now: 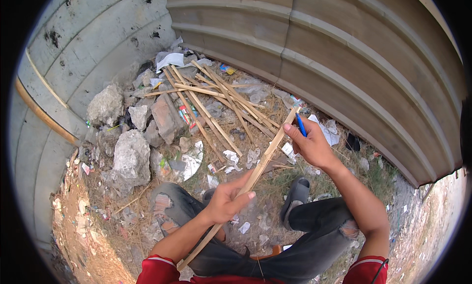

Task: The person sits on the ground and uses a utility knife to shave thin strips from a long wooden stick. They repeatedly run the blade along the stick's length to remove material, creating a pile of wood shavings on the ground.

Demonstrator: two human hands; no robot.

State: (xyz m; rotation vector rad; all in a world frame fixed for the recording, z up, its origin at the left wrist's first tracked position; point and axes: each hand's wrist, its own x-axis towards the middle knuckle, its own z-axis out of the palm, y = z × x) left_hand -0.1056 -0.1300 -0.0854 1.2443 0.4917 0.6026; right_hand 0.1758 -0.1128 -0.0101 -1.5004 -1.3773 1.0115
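A long, thin wooden strip [268,156] slants across my lap, from low at the left up to the right. Near its middle my left hand [229,201] is closed around it, thumb along the top. My right hand [310,142] grips the strip close to its upper end and also has a blue pen [301,125] between its fingers. Past the strip, a loose pile of similar wooden strips [211,94] lies crisscrossed on the ground.
Grey rocks [132,156] and a reddish stone block [167,118] are heaped at the left. Corrugated metal sheets [373,62] wall the far and right sides; a pale wall [98,48] bends round the left. Paper and plastic scraps [192,162] litter the ground around my sandals [296,198].
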